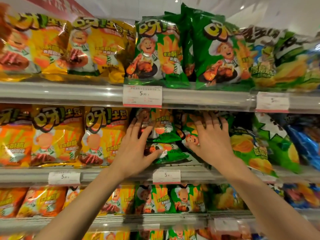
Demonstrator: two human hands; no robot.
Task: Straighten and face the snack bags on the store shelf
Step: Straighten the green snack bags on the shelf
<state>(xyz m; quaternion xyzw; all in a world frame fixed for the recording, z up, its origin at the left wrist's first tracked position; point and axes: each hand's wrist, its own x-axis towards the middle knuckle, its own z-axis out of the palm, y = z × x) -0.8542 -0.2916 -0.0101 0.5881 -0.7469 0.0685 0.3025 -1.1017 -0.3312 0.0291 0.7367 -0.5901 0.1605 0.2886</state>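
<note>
On the middle shelf (107, 175) a cluster of green snack bags lies tumbled and set back. My left hand (136, 149) rests with spread fingers on the left green bag (161, 125), thumb against a lower bag (171, 153) that lies flat. My right hand (213, 137) presses flat on the right green bag (190, 134), which is tilted with its face turned sideways. Neither hand curls round a bag. Yellow bags (57, 135) stand upright and faced to the left.
The top shelf holds yellow bags (97, 47) and green bags (220, 54), one green bag poking up behind. Green and blue chip bags (270, 146) lean at the right. White price tags (142, 96) hang on the shelf rails. Lower shelves hold more bags (152, 200).
</note>
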